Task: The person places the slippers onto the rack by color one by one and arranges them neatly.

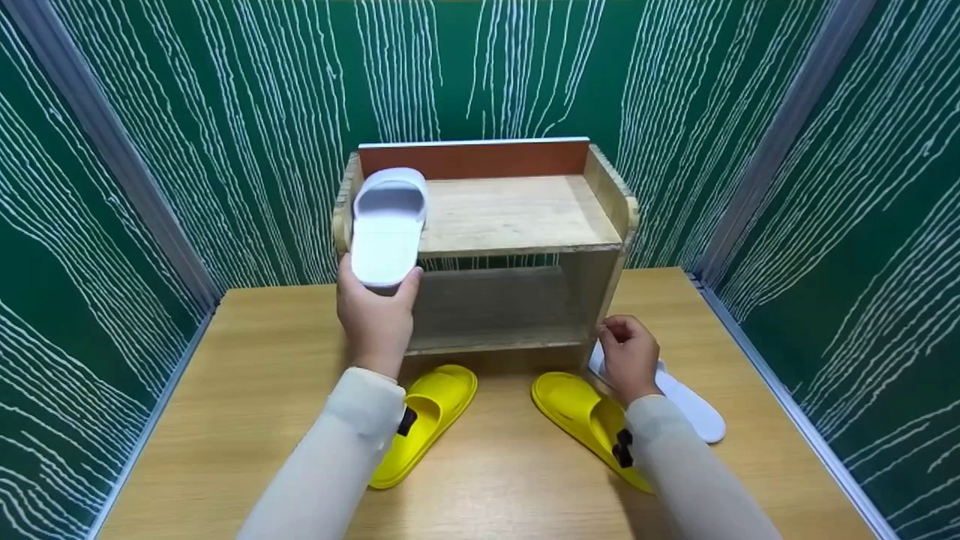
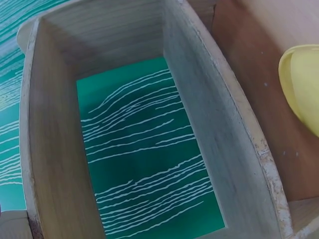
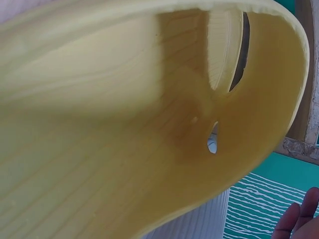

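My left hand (image 1: 375,322) grips a white slipper (image 1: 386,251) by its heel, thumb on one side and fingers on the other. The slipper is held toe up at the left end of a wooden rack's top shelf (image 1: 517,214); whether it touches the shelf I cannot tell. My right hand (image 1: 631,356) hovers by the rack's lower right side with loosely curled fingers, nothing seen in them. Beneath it a second white slipper (image 1: 694,409) lies on the table, partly hidden by hand and sleeve. Fingers of that hand (image 3: 301,221) show at the right wrist view's corner.
Two yellow slippers, the left (image 1: 442,394) and the right (image 1: 570,401), lie in front of the rack, partly behind the sleeves. The rack's lower shelf (image 1: 495,307) sits under the top one. Green walls (image 1: 480,75) with white lines enclose the wooden table (image 1: 247,375).
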### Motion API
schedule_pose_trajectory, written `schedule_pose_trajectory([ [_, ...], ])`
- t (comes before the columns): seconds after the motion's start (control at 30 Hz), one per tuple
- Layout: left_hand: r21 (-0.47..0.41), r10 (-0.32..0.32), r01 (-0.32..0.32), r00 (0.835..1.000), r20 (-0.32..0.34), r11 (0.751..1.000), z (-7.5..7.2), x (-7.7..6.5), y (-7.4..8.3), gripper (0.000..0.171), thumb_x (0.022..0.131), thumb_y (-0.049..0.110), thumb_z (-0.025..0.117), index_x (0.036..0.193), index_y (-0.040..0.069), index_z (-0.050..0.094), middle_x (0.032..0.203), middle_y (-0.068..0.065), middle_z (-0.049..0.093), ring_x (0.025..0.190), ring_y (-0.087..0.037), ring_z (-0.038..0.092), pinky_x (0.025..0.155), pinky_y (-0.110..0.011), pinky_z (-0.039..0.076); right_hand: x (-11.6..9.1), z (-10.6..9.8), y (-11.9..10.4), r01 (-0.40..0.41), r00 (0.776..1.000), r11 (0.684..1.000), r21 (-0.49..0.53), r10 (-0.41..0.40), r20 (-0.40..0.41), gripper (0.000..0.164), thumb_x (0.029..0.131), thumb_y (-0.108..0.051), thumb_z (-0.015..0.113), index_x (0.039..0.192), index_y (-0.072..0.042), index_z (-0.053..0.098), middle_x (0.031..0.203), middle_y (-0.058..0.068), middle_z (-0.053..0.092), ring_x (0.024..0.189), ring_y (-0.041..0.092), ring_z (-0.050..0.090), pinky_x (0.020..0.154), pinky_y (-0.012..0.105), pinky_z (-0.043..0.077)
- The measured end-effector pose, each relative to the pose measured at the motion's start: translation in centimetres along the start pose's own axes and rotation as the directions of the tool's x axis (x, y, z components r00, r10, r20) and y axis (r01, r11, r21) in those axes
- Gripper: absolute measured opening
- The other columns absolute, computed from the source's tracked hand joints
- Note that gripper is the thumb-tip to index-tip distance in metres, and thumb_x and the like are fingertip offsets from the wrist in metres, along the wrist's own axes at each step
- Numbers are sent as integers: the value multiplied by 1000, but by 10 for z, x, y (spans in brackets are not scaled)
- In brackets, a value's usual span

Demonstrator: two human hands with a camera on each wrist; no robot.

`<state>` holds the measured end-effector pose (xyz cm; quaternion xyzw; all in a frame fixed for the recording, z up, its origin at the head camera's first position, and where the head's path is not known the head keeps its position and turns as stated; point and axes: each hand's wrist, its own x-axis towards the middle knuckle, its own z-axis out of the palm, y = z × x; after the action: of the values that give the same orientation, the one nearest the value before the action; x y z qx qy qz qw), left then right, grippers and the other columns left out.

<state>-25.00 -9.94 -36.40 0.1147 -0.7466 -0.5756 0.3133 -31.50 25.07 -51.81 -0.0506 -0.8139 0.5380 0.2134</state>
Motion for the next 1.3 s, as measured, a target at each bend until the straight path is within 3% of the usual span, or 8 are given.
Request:
schedule_pose_trajectory([
  [0.33, 4, -51, 50, 998, 42, 999, -5, -3, 0, 105, 86, 42, 88, 165, 11, 25, 163, -8, 42, 142, -25, 45, 126, -43, 33, -1, 0, -1, -16, 1000, 1000, 5, 16, 6, 11, 102, -11, 70, 112, -7, 71, 107, 11, 71, 95, 22, 62, 81, 12, 51],
  [0.53, -6, -45, 45, 998, 53, 999, -11, -10, -7, 105, 87, 42, 88, 165, 10, 25, 165, -9, 40, 146, -25, 43, 126, -43, 32, 0, 0, -1, -47, 999, 999, 3, 47, 17, 11, 104, -15, 69, 113, -9, 70, 109, 10, 71, 98, 22, 61, 83, 14, 51],
  [0.67, -6, 1, -1, 999, 40, 1000, -17, -14, -19, 99, 90, 39, 84, 165, 9, 25, 161, -9, 45, 144, -24, 47, 124, -40, 36, 0, 0, 0, -59, 998, 998, 7, 59, 17, 12, 104, -16, 69, 114, -10, 70, 109, 9, 70, 98, 21, 61, 83, 13, 52],
  [0.9, 6, 71, -71, 995, -69, 997, -32, -12, -44, 85, 95, 27, 81, 161, 5, 33, 144, -15, 54, 126, -26, 56, 115, -44, 47, -1, 1, 0, -23, 1000, 1000, 6, 23, 2, 13, 103, -14, 70, 112, -5, 71, 106, 13, 71, 93, 22, 62, 80, 11, 52],
  [1.3, 26, 133, -131, 987, -86, 991, -48, -7, -91, 64, 98, 15, 76, 152, 3, 42, 143, -15, 52, 132, -27, 52, 122, -43, 39, -1, 0, -5, -84, 996, 996, -1, 84, 22, 13, 105, -18, 67, 114, -10, 71, 109, 9, 69, 97, 22, 60, 83, 14, 53],
])
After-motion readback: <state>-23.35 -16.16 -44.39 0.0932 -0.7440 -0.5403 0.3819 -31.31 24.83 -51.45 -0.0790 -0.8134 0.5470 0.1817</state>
